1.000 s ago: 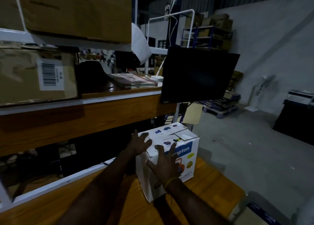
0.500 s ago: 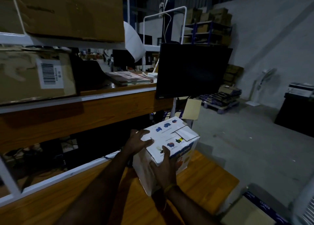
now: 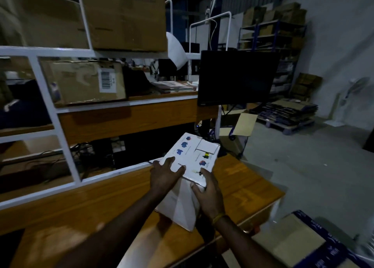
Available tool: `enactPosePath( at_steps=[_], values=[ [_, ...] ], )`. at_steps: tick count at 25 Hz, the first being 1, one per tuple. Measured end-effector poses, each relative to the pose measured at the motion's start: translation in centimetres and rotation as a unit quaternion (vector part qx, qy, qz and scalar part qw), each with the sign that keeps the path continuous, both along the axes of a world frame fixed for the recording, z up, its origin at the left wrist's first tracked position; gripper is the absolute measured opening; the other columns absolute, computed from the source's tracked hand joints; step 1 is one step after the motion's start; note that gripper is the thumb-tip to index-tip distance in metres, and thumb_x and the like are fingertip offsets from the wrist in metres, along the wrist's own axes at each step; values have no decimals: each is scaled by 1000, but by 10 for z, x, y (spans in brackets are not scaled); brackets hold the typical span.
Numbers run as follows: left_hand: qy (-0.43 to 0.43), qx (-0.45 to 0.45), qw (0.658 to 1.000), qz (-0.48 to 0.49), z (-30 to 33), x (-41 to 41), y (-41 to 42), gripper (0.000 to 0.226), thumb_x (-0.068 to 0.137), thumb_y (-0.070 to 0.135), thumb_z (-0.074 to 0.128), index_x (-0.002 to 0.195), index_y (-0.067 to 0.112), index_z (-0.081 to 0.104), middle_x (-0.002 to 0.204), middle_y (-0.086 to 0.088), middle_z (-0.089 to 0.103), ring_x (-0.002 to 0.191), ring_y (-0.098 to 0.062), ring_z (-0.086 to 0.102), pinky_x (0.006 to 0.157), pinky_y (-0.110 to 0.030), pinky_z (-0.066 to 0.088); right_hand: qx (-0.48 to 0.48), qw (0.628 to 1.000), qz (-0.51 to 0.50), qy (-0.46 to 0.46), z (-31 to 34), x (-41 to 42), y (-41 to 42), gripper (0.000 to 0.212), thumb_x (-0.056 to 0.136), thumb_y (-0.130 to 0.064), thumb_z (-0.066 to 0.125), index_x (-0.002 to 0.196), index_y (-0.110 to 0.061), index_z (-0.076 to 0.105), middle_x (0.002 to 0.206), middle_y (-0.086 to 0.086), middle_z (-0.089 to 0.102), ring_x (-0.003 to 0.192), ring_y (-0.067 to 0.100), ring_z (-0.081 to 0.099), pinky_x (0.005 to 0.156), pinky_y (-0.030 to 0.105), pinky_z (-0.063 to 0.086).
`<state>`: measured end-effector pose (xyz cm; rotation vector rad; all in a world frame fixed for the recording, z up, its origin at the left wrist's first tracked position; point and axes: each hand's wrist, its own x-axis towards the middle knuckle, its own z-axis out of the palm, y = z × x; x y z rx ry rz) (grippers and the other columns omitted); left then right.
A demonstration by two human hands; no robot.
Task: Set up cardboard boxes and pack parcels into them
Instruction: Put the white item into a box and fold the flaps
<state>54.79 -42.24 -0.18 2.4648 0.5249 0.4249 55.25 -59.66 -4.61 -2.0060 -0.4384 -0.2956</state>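
Observation:
A white printed parcel box (image 3: 194, 156) with small blue and coloured pictures on its top stands on the wooden table (image 3: 249, 182), near its far right end. My left hand (image 3: 165, 175) lies on the box's near left top edge with fingers spread over the top. My right hand (image 3: 206, 194) grips the box's near right corner, thumb on the near face and fingers wrapped round the side. An open cardboard box (image 3: 299, 245) with blue edging stands on the floor at lower right.
A dark monitor (image 3: 236, 77) hangs above the table's far end. White-framed shelves hold brown cartons (image 3: 85, 81) on the left. Another open carton (image 3: 236, 130) sits behind the table. Flattened cardboard is stacked on a pallet (image 3: 289, 109) across the concrete floor.
The box has turned and come closer to me, its top now facing up at the camera. My right hand slid from the front face to the near right corner.

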Motion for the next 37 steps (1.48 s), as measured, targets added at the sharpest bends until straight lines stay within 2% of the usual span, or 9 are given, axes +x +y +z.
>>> enactPosePath(
  at_steps=[8,12,19,24,26,28,31,34,37],
  values=[
    [16,50,996,76,-9,-125,1,70,91,73,38,151,37,37,142,-24,46,128,-42,42,98,-46,42,55,992,111,19,-11,-70,4,64,95,-31,64,151,-33,33,148,-13,41,132,2,41,99,12,38],
    [32,60,991,116,-11,-180,3,70,90,76,37,150,41,34,138,-24,44,125,-43,45,98,-47,42,71,983,166,37,-12,-90,19,65,96,-28,63,150,-40,30,144,-29,38,134,2,42,107,29,44],
    [-11,43,992,119,-27,-234,29,72,92,62,53,154,40,23,136,-16,43,123,-37,47,92,-44,47,140,972,156,110,-16,-117,53,75,91,-38,68,153,-39,26,151,0,45,136,20,45,106,46,48],
    [-149,-190,962,124,-71,-237,34,107,78,69,65,156,41,-3,160,4,28,138,-19,40,103,-49,48,145,962,157,171,-48,-124,57,87,73,-59,78,145,-32,37,134,-2,56,118,19,57,92,41,55],
    [-140,-257,949,120,-89,-234,35,111,71,76,67,156,39,7,154,10,37,131,-13,47,103,-46,50,136,950,162,229,-74,-124,55,84,73,-40,86,142,-30,40,129,0,59,115,22,58,86,35,56],
    [-110,-340,928,106,-111,-230,40,105,63,77,74,147,34,29,142,7,54,119,-11,59,94,-42,56,117,939,171,276,-102,-123,54,95,55,-44,95,135,-28,46,128,5,61,118,29,60,85,41,58],
    [-58,-468,879,76,-144,-227,50,109,60,66,86,146,26,33,136,-2,60,114,-19,65,83,-46,61,108,926,190,307,-126,-124,53,102,40,-49,99,127,-26,50,124,6,63,111,22,62,81,42,60],
    [-80,-496,862,70,-157,-224,52,105,60,61,89,146,25,38,135,-1,62,113,-19,66,87,-49,59,98,939,190,271,-133,-126,49,107,68,1,86,152,-27,25,141,8,50,120,22,57,80,37,60],
    [-106,-493,858,94,-133,-237,46,82,72,47,87,140,27,45,131,3,64,109,-16,67,87,-39,59,-18,957,195,216,-130,-133,48,130,74,8,75,150,-51,-12,155,-8,21,139,22,36,90,27,51]
  ],
)
